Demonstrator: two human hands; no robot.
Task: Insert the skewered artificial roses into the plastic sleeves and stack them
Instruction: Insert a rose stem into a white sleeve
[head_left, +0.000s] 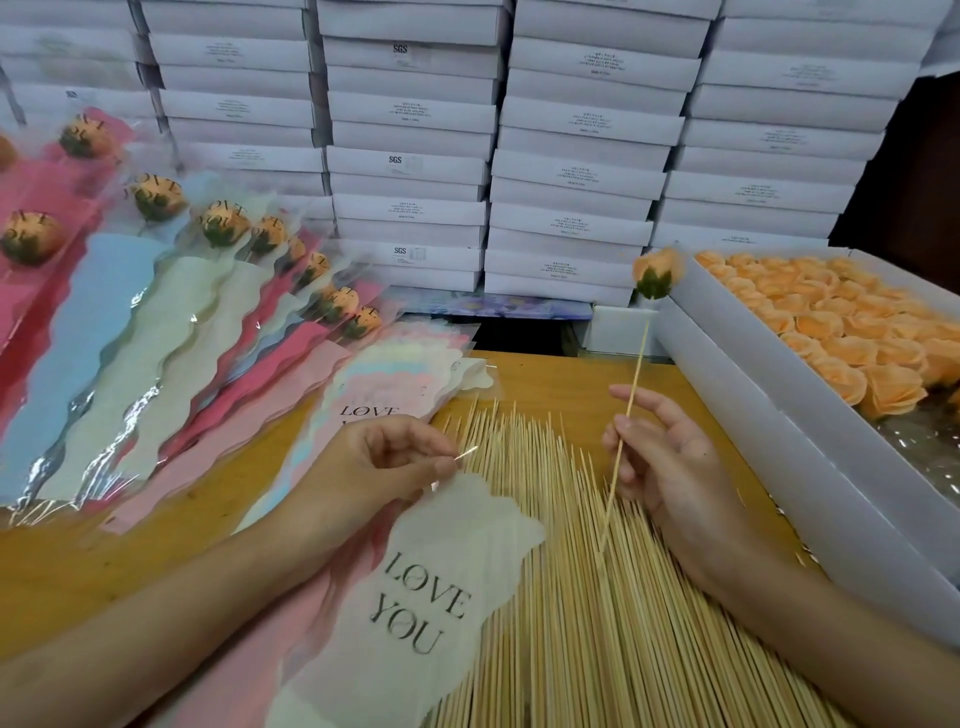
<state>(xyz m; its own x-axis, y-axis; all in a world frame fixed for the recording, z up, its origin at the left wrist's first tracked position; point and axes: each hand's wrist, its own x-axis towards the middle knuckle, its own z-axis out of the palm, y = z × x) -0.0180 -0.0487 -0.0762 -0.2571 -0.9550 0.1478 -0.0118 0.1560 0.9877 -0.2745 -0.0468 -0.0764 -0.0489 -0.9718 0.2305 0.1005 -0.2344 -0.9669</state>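
- skewered rose (657, 273) upright, right hand (670, 467) pinching its stick, lower end free for insertion.
- left hand (395, 457) pinches sleeve (431, 571) mouth, likely to open it.

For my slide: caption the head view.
Right hand holds a skewered rose; left hand pinches a cream sleeve above loose skewers.

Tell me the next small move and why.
Probably bring the lower end of the skewer over to the mouth of the sleeve and start it in. The right hand holds the skewer with the rose on top, outside any sleeve, while the left hand pinches the cream sleeve's top edge.
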